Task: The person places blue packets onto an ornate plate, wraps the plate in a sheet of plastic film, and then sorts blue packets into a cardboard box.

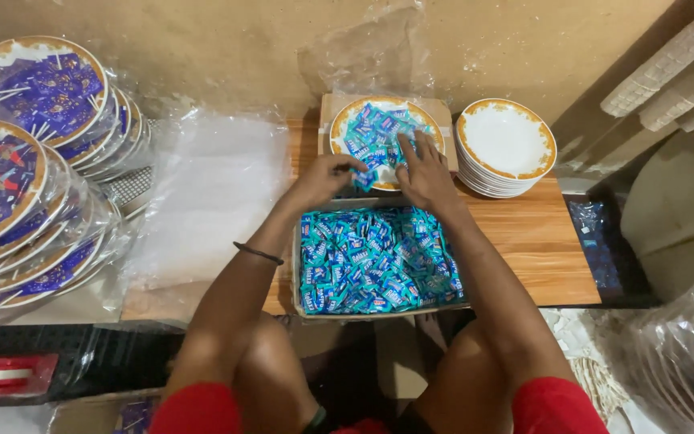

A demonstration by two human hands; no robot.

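blue candy packets (379,133) heap on the gold-rimmed plate (340,120); my left hand (327,178) pinches one, my right hand (423,173) lies spread on them, beside stacked empty plates (506,145) and a candy box (375,261).

Tan wall (202,48) running behind low wooden table (540,241); patterned floor (580,337) showing below; dim warm light falling.

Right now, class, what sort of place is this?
Likely a small home packing spot: a box of blue sweets on a low wooden table, stacked empty plates, and wrapped filled plates piled alongside.
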